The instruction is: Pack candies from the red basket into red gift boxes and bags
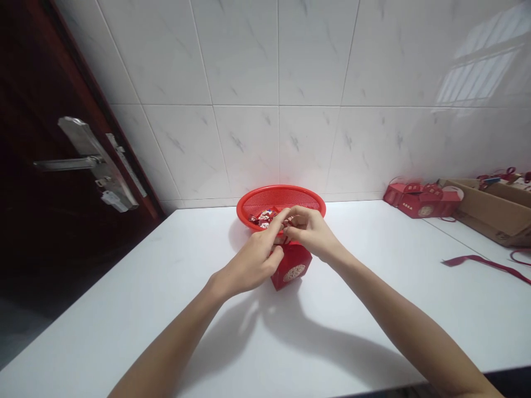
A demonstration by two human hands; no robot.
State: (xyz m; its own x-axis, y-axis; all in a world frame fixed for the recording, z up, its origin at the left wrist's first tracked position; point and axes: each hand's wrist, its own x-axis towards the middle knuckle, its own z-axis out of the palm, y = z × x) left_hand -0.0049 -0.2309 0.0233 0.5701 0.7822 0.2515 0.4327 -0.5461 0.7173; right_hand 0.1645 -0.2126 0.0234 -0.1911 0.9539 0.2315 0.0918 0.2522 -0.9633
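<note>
A small red gift box (292,269) with a round pale emblem on its front stands on the white table, in front of a red plastic basket (249,198). Wrapped candies (264,216) in red and white lie in the basket. My left hand (256,260) is closed on the left side of the gift box, its thumb near the top edge. Over the box top, my right hand (312,232) curls in a pinch. Something dark red shows between its fingertips, too covered to name. The fingers of both hands nearly meet there and hide the box's upper part.
At the right, several red gift boxes (429,202) stand by the wall beside an open cardboard box (489,210). A dark red ribbon (487,262) lies on the table (166,309) at the right. A brown door (37,83) with a metal handle is at the left.
</note>
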